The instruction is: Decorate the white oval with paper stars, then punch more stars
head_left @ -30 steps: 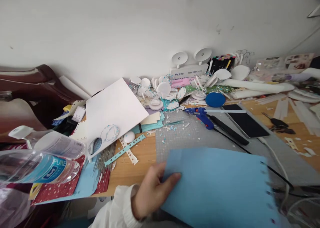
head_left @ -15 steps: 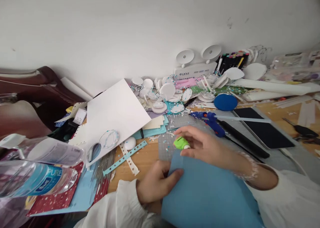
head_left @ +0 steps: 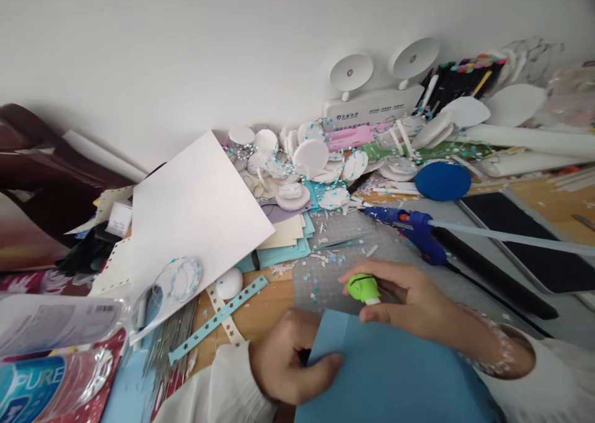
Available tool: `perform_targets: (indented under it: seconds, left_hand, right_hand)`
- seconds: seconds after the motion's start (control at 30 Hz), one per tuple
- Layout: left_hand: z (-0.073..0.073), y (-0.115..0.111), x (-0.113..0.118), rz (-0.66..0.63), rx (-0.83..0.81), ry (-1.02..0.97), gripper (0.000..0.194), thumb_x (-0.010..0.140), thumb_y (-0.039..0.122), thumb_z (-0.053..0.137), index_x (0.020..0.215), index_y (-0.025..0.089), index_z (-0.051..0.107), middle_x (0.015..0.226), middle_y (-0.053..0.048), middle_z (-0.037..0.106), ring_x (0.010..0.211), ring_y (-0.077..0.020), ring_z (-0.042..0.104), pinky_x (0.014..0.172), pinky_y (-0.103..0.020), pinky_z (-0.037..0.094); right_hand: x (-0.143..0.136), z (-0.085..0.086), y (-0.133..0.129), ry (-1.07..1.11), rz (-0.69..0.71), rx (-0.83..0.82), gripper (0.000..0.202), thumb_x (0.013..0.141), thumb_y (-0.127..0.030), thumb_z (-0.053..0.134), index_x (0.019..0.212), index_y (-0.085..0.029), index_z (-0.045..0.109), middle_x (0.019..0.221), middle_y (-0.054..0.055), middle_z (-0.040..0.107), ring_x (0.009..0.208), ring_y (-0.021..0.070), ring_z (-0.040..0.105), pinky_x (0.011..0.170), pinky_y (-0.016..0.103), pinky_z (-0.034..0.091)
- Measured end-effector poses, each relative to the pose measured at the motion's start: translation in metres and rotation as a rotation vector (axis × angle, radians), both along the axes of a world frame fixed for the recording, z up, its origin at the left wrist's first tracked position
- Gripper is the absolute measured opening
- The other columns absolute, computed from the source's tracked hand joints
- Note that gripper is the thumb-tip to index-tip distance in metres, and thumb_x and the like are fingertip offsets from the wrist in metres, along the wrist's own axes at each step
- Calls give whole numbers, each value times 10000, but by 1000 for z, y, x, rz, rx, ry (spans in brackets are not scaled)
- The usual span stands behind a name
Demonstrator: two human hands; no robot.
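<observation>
My left hand (head_left: 297,358) pinches the left edge of a blue sheet of paper (head_left: 390,370), thumb on top and fingers curled behind it. A small bright green paper punch (head_left: 362,288) with a white base is in my right hand (head_left: 409,302), between the thumb and fingers. The punch is close to the sheet's far edge; whether it touches the paper I cannot tell. Tiny blue and white paper cutouts lie on the grey cutting mat (head_left: 304,290) beyond it. Left of my hands, a blue strip with star-shaped holes (head_left: 218,318) crosses a cream strip (head_left: 225,311).
A blue glue gun (head_left: 418,228) with a long glue stick lies right of centre, near a dark-screened tablet (head_left: 525,240). White foam discs (head_left: 310,156) are heaped along the wall. On the left are a white board (head_left: 199,212) and a plastic water bottle (head_left: 60,379).
The view has shifted and come closer to the table. My right hand with the punch sits slightly farther right along the sheet's far edge. My left hand keeps its hold on the paper.
</observation>
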State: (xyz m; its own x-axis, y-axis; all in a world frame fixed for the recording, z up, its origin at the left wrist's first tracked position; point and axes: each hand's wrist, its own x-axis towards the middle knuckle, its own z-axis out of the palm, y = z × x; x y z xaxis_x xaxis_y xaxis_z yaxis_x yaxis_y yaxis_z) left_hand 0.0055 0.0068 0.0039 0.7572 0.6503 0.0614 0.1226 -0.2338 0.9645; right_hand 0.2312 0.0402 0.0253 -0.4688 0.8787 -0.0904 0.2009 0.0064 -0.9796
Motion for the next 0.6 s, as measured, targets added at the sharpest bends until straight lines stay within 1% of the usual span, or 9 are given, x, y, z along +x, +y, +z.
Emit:
perform_targets:
  seconds: [0.1,0.23,0.3,0.37,0.47,0.53,0.6]
  left_hand:
    - [3,1,1,36,-33,-19,414,942,396,394,596,201,276,563,16,347,528,-103,345,510,-261,293]
    - [5,1,2,79,-91,-5,445,948,408,416,581,194,281,558,31,321,518,-90,312,504,-248,271]
    - [5,1,1,101,-107,13,454,941,420,430,577,191,286,560,31,322,518,-86,307,499,-240,269]
    - [5,-1,1,141,-134,34,451,933,438,444,580,186,319,568,27,335,520,-86,319,489,-226,273]
    - [5,-2,2,209,-188,54,410,926,449,465,638,158,445,609,13,406,550,-93,373,501,-205,320]
    - [5,-2,3,249,-195,71,380,928,446,472,713,138,528,647,2,465,589,-105,418,539,-202,368]
    - [5,-1,4,274,-193,88,361,938,436,467,773,131,572,684,-8,514,628,-116,455,582,-203,405]
  right_hand:
    - [1,-2,-2,-18,-6,49,415,734,-555,720,923,-186,711,825,52,658,741,189,613,608,280,491]
    - [2,0,-3,-29,3,77,387,756,-548,700,893,-186,700,814,46,643,745,185,601,622,278,486]
    - [1,2,-2,-12,-17,41,385,762,-544,694,919,-192,684,847,49,652,790,197,622,666,289,511]
    - [1,4,-1,25,-39,-35,385,769,-528,691,971,-201,655,913,59,665,872,215,648,722,304,537]
    - [1,2,1,100,-54,-132,439,747,-471,734,1083,-222,600,1014,73,670,968,225,657,769,312,555]
    - [3,1,2,140,-82,-164,485,713,-435,776,1106,-234,577,1026,67,669,938,211,665,750,302,560]
    - [5,1,3,153,-121,-163,471,686,-416,804,1065,-235,591,985,49,668,859,187,665,718,283,554]
